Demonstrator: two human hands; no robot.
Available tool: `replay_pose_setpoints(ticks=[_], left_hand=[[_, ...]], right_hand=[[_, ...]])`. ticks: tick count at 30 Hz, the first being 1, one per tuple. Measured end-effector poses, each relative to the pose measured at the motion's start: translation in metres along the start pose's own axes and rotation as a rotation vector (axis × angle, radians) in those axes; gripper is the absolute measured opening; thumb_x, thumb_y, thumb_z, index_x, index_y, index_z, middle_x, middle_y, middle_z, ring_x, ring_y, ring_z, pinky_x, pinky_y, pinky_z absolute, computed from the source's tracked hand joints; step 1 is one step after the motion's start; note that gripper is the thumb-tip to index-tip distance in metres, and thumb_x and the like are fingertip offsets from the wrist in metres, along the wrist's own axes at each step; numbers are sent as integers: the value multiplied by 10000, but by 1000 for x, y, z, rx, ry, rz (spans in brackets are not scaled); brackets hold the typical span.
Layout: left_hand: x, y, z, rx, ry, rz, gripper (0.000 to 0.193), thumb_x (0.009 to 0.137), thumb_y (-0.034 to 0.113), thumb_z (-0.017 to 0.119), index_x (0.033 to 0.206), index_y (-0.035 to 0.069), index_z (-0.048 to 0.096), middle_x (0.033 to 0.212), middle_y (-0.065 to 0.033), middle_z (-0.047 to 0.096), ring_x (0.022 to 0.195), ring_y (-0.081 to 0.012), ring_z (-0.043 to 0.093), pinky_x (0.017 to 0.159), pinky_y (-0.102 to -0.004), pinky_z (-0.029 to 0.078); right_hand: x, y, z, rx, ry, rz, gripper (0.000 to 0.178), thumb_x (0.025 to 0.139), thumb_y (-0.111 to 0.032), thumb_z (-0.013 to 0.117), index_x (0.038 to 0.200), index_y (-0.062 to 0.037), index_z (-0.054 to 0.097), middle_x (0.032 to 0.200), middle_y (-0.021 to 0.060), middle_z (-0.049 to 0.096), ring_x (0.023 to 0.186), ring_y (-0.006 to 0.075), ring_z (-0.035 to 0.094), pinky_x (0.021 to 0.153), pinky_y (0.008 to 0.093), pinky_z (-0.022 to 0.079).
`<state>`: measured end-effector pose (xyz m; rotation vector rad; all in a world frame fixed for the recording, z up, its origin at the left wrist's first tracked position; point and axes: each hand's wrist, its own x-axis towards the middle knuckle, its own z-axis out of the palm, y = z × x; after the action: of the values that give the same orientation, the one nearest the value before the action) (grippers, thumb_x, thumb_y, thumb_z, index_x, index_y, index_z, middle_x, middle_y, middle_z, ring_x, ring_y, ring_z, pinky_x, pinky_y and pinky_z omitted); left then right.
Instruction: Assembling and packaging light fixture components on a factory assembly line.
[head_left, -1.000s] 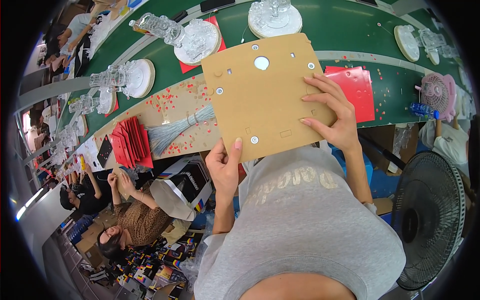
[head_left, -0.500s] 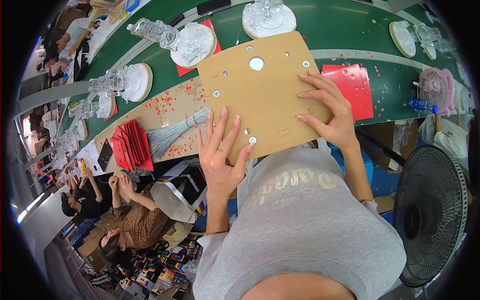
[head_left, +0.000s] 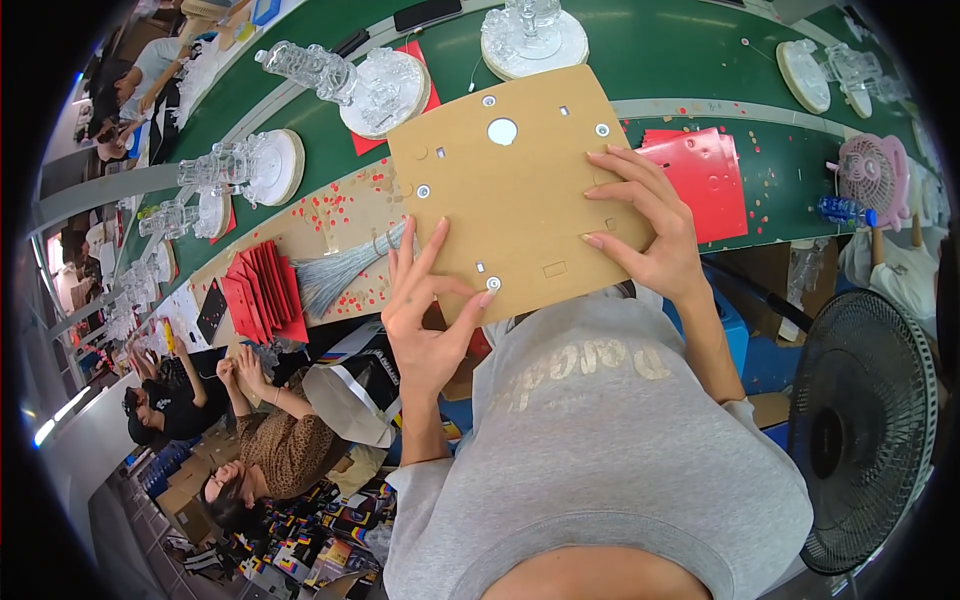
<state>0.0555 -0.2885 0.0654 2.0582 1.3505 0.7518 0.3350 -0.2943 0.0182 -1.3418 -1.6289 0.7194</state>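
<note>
A flat brown cardboard panel [head_left: 520, 200] with a round hole, small slots and several metal eyelets is held up before my chest, tilted, its near edge at my shirt. My left hand [head_left: 428, 310] grips its lower left corner, the thumb beside an eyelet and the fingers along the left edge. On the right edge my right hand [head_left: 655, 225] lies with fingers and thumb spread over the face, the panel held against the palm side. What the far sides of both hands do is hidden behind the panel.
Red folded cards [head_left: 262, 295] and a bundle of thin wires [head_left: 340, 275] lie at left. A red sheet stack [head_left: 700, 185] is at right. Clear plastic assemblies on round white bases [head_left: 385, 95] stand on the green table [head_left: 690, 50]. A black fan [head_left: 865, 430] is at right; co-workers sit at left.
The panel has shifted slightly left with both hands. My left thumb and index finger have bent closer around its lower left corner.
</note>
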Motion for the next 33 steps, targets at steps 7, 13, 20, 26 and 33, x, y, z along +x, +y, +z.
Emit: replay_pose_setpoints(ticks=[7, 13, 20, 26, 33], left_hand=[[35, 25, -9, 197, -254, 192, 493, 823, 251, 721, 1277, 76, 643, 1438, -114, 541, 1436, -356, 359, 1154, -599, 209], [66, -17, -21, 959, -152, -189, 616, 910, 342, 641, 1454, 114, 462, 1560, -166, 342, 1460, -439, 224, 1125, -634, 218], [59, 43, 24, 525, -350, 189, 702, 861, 348, 689, 1489, 160, 436, 1592, -146, 294, 1470, -425, 208, 1156, -579, 191], [52, 33, 33, 599, -391, 91, 767, 849, 389, 670, 1524, 168, 381, 1620, -104, 252, 1500, -375, 167, 1171, -569, 171], [45, 39, 41, 572, -363, 75, 807, 836, 377, 697, 1525, 132, 355, 1620, -137, 233, 1498, -395, 151, 1165, -602, 134]], right_hand=[[0, -1, -2, -1, -11, -15, 372, 671, -80, 795, 1022, -53, 677, 1341, 113, 605, 1329, 338, 483, 1093, 451, 395], [-7, 2, 0, -17, -2, -15, 370, 693, -87, 802, 1038, -56, 674, 1344, 111, 601, 1332, 335, 478, 1096, 452, 392], [-13, 1, 0, 50, 28, -9, 351, 694, -63, 795, 1025, -49, 679, 1347, 118, 599, 1327, 338, 481, 1104, 460, 384], [-32, 13, -13, -98, 63, -92, 288, 677, -53, 792, 949, -34, 700, 1238, 118, 647, 1211, 326, 573, 1021, 426, 445], [-28, 7, -32, -244, 142, -158, 335, 669, -143, 817, 985, -86, 722, 1153, 78, 676, 1176, 278, 594, 986, 436, 457]])
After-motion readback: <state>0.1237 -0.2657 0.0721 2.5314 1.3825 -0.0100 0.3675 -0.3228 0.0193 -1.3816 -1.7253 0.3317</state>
